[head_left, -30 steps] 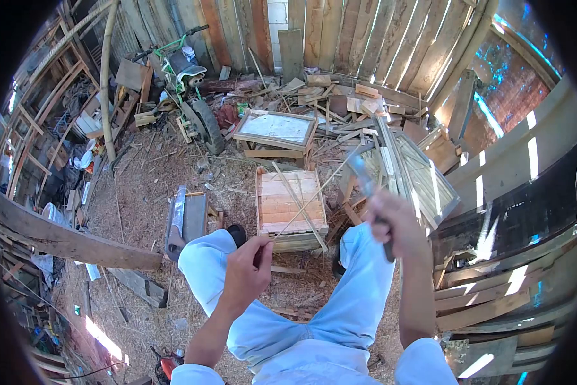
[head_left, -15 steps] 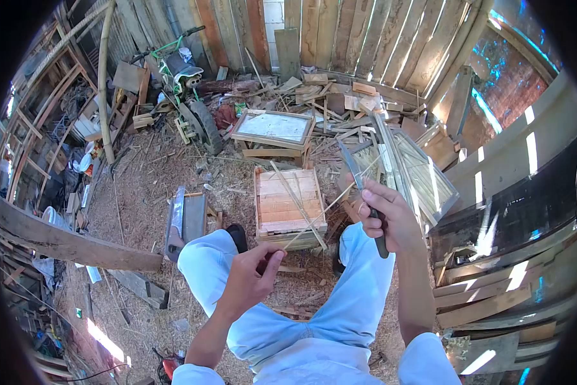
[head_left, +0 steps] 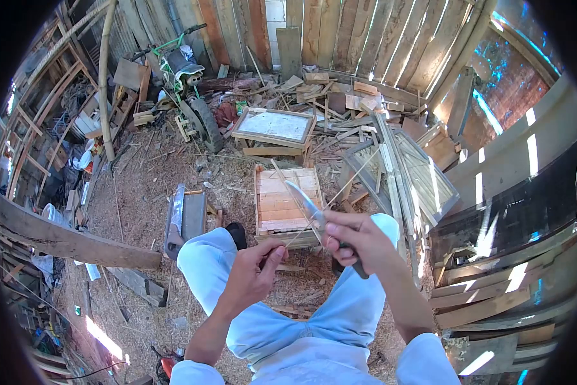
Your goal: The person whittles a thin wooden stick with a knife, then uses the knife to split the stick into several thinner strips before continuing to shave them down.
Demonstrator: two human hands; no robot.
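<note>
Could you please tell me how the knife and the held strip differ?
The knife is in the right hand; the strip is pinched in the left hand. The knife is part shiny, part dark; the strip is pale. The strip is longer and thinner than the knife. Both are held at a slant.

In the left hand [head_left: 253, 273], a strip [head_left: 347, 187]; in the right hand [head_left: 358, 239], a knife [head_left: 303, 200]. Beyond both, a crate [head_left: 272, 200]; left of it, a bench [head_left: 195, 215] with a saw [head_left: 176, 213] along its left side. Behind the crate, a frame [head_left: 272, 125]; behind that, scrap [head_left: 317, 96] before a wall [head_left: 340, 38]. Back left, a motorbike [head_left: 186, 77], right of a post [head_left: 104, 83]. Right of the crate, panels [head_left: 426, 173].
</note>
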